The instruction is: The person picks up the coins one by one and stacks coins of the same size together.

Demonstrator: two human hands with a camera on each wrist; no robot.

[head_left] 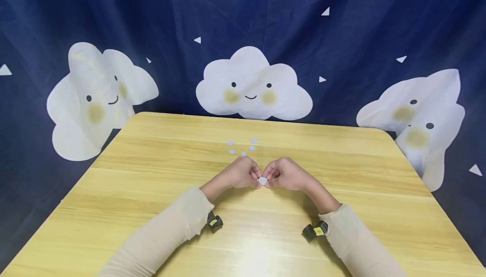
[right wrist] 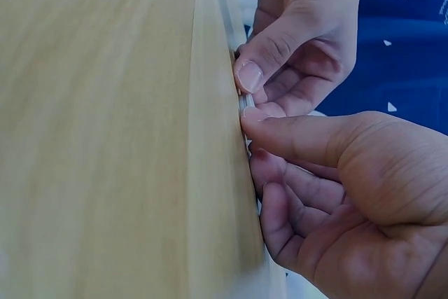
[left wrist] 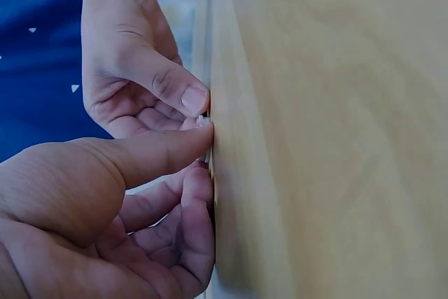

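A small whitish round disc (head_left: 262, 181) lies at the middle of the table, between the fingertips of both hands. My left hand (head_left: 243, 173) pinches its left edge between thumb and curled fingers. From the other side, my right hand (head_left: 287, 174) grips the right edge in the same way. Seen from the left wrist, the disc's thin pale edge (left wrist: 202, 121) shows between the two thumbs, close to the tabletop. The right wrist view also shows a sliver of the disc (right wrist: 245, 101); the rest is behind the fingers.
Just beyond the hands, several similar whitish discs (head_left: 244, 154) lie scattered on the wooden table (head_left: 171, 142). A dark blue curtain (head_left: 171, 15) with smiling clouds hangs behind the table's far edge. Small black cameras (head_left: 215, 222) sit at both wrists.
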